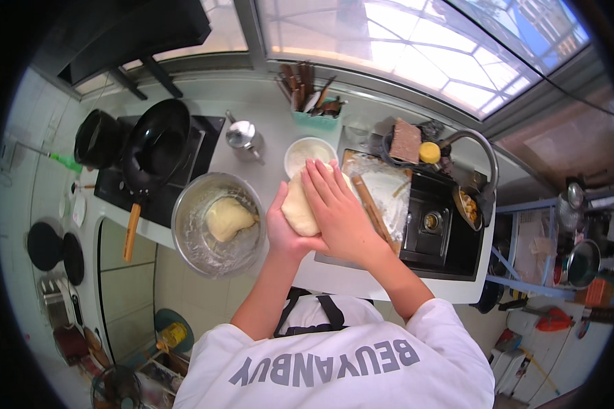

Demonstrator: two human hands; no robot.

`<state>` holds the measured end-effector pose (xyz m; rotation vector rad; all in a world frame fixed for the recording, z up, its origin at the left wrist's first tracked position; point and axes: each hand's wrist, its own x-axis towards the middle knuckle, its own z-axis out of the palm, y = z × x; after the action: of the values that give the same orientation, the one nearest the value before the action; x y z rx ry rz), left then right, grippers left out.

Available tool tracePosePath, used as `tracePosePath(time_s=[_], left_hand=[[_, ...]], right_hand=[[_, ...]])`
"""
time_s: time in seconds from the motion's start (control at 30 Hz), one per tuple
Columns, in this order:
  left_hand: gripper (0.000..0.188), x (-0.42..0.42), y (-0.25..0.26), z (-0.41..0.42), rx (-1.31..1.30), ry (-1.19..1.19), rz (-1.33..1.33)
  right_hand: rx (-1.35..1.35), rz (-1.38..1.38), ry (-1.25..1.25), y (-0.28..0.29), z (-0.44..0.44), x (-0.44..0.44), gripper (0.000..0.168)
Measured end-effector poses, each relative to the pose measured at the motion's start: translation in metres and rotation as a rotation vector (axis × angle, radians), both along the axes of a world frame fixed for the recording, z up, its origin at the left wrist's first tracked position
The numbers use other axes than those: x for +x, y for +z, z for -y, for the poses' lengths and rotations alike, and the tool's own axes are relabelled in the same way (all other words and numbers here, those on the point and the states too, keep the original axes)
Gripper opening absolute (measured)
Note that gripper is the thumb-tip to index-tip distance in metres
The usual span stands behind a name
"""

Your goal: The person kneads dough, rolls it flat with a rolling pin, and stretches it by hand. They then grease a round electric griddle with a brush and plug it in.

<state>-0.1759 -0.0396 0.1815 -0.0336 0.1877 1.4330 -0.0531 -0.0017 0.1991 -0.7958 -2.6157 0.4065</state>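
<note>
A flattened round of pale dough [298,210] is held between my two palms above the counter. My left hand [284,225] cups it from below and the left, thumb pointing up along its edge. Across its top lies my right hand [337,207], flat, fingers together. To the left, a steel bowl [184,250] with floury walls holds another lump of dough [227,220]. Just beyond my hands is a white bowl [291,158] of flour. At the right, a wooden rolling pin [371,204] lies on a floured wooden board [394,220], partly hidden by my right hand and forearm.
A black wok [156,143] and a dark pot [97,140] stand on the cooktop [204,138] at left. Behind are a metal pitcher [243,135] and a green utensil holder [317,120]. The black sink [463,255] with its curved faucet [491,153] is on the right.
</note>
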Motion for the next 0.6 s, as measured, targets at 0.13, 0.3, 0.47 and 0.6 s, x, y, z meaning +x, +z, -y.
tracePosePath(time_s=[0.13,0.3,0.47,0.6], left_hand=[[0.059,0.028,-0.004,-0.004,0.010,-0.102,0.036],[0.058,0.066,0.001,-0.005,0.018,-0.172,0.015],[0.057,0.084,-0.001,-0.011,0.053,-0.159,0.013],[0.056,0.105,-0.005,-0.005,0.082,-0.253,-0.015]], right_hand=[[-0.163,-0.109,0.048,0.004,0.037,0.039,0.116],[-0.059,-0.058,-0.026,0.008,0.014,0.069,0.115],[-0.134,-0.095,-0.133,-0.003,0.049,0.115,0.114],[-0.178,-0.125,-0.005,0.014,0.056,0.109,0.112]])
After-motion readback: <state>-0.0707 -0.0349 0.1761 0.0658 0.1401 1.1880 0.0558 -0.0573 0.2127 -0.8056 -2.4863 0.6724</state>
